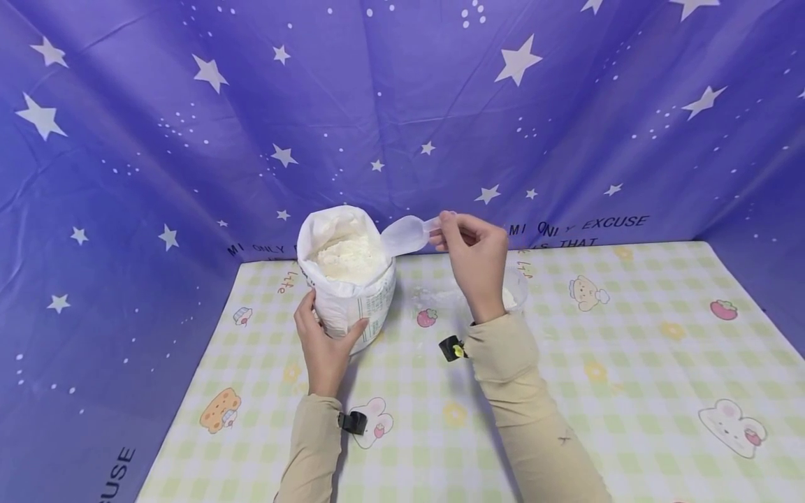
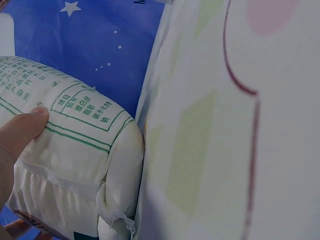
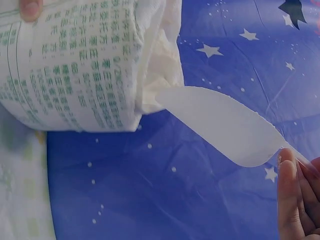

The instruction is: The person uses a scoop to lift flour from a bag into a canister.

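Observation:
An open white cloth bag of flour (image 1: 377,300) stands on the table, its rolled-down mouth showing white flour (image 1: 349,258). My left hand (image 1: 323,349) grips its near side, with the thumb (image 2: 27,127) on the green-printed face. In my right hand (image 1: 476,255) I pinch the handle of a translucent plastic scoop (image 1: 405,236). The scoop's tip is at the right rim of the bag's mouth. In the right wrist view the scoop (image 3: 225,125) shows no heap of flour on its visible side. Behind my right wrist, a clear bowl (image 1: 517,283) with some white flour is partly hidden.
A green-and-white checked cloth (image 1: 402,433) with cartoon prints covers the table. White powder (image 1: 437,297) lies between the bag and the bowl. A blue star-patterned curtain (image 1: 390,91) hangs close behind the bag and along both sides.

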`<state>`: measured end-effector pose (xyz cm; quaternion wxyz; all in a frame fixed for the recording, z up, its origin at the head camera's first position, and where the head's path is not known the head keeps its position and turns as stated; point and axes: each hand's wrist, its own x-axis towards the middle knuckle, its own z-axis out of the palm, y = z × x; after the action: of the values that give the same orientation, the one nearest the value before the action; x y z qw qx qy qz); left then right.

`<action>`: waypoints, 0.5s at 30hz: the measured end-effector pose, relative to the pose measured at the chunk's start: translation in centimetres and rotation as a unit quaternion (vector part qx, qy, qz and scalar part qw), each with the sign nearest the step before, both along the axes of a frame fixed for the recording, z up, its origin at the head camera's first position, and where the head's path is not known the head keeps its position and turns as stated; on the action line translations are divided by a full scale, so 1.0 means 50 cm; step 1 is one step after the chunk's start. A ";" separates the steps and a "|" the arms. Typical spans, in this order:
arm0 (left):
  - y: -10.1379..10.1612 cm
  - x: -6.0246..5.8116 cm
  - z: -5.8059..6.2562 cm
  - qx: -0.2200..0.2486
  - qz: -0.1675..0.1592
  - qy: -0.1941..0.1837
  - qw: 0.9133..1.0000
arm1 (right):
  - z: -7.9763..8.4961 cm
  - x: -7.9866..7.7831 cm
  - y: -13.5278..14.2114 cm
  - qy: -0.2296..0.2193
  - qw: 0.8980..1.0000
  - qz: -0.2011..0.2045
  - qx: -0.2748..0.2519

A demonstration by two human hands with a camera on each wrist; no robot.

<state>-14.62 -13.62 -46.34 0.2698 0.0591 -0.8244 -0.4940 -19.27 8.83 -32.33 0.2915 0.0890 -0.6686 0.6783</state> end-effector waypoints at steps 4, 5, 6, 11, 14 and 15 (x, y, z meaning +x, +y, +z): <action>-0.001 0.002 0.000 0.004 0.000 -0.001 1.000 | -0.001 -0.004 -0.019 -0.003 1.000 0.006 -0.004; -0.001 0.003 0.000 0.006 0.000 -0.002 1.000 | -0.002 -0.005 -0.023 -0.003 1.000 0.008 -0.004; -0.001 0.003 0.001 0.007 0.000 -0.002 1.000 | -0.003 -0.006 -0.027 -0.002 1.000 0.008 -0.001; -0.002 0.004 0.002 0.009 0.000 -0.003 1.000 | -0.008 -0.013 -0.042 -0.003 1.000 0.007 0.012; -0.001 0.003 0.003 0.011 -0.002 0.001 1.000 | -0.010 -0.017 -0.050 -0.006 1.000 0.004 0.014; -0.001 0.003 0.002 0.011 -0.002 0.003 1.000 | -0.011 -0.017 -0.053 -0.006 1.000 0.005 0.015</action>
<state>-14.49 -13.66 -46.22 0.2709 0.0591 -0.8182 -0.5038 -20.14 6.18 -32.88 0.2825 0.0929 -0.6800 0.6702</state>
